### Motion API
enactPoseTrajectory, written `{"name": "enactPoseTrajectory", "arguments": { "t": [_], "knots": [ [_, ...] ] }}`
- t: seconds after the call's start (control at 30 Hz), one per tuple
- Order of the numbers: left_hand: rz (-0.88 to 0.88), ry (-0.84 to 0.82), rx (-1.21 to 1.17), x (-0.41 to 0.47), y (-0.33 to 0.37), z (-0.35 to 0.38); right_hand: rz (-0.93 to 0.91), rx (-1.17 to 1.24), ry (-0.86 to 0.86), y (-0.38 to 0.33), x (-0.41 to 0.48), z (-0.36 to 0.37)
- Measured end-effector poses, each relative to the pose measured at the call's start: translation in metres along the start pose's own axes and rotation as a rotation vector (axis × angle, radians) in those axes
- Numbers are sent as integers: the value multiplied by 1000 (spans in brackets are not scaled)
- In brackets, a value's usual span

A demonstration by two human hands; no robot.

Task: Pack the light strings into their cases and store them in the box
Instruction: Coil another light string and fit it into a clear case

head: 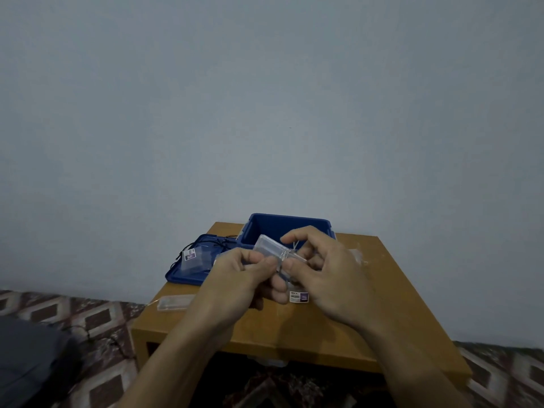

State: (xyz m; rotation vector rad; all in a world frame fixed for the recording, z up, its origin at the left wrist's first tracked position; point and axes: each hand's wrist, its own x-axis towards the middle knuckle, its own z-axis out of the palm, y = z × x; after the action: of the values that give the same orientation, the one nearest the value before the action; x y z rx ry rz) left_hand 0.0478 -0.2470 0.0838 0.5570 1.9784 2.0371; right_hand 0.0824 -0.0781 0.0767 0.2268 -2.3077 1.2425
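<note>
1. Head view (the only one I have): just below the centre of the frame, both hands meet above the wooden table. The left hand has its fingers curled tight and grips the clear case, whose lid stands open and tilts toward the upper left.
2. The right hand pinches the light string between thumb and forefinger at the case's mouth, with its other fingers curled underneath. I cannot tell how much wire is already inside, because the hands cover it.
3. First risk, as I judge it: the thin wire looks springy, so a loose coil could pop out once the pinch lets go. A loop caught at the hinge or rim would stop the lid from snapping shut.
4. Second risk: forcing the lid over a trapped loop could kink the wire or crack the thin plastic.
5. Third risk: the blue box sits open right behind the hands. A case dropped in unlatched may spill its string there.
6. Left of the hands, the blue lid carries a labelled case with a black string sprawled over it. A trailing end could snag a wrist on a reach across and drag the lot off.
7. Another case lies at the table's left edge, partly overhanging I think, so it would be easy to knock to the floor.
</note>
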Motion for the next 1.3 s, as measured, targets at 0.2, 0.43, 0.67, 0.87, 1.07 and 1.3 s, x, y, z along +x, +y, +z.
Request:
{"name": "enactPoseTrajectory", "arguments": {
  "t": [0.2, 0.43, 0.67, 0.87, 1.07, 1.3],
  "knots": [
    [-61, -20, -3, 4, -10, -2, 27, 52, 22, -1, -1, -1],
    [-52, -72, 76, 7, -8, -7, 83, 148, 27, -3, -2, -4],
    [-7, -54, -3, 8, -14, -7, 138, 283, 30, -5, -2, -5],
    [103, 2, -37, 8, -20, -3, 268, 481, 10, -7, -1, -8],
    [185, 48, -58, 10, -23, -1, 449, 773, -78, -9, 0, -9],
    [204, 0, -162, 11, -24, 0, 518, 1033, -215, -12, -4, -8]
  ]
}}
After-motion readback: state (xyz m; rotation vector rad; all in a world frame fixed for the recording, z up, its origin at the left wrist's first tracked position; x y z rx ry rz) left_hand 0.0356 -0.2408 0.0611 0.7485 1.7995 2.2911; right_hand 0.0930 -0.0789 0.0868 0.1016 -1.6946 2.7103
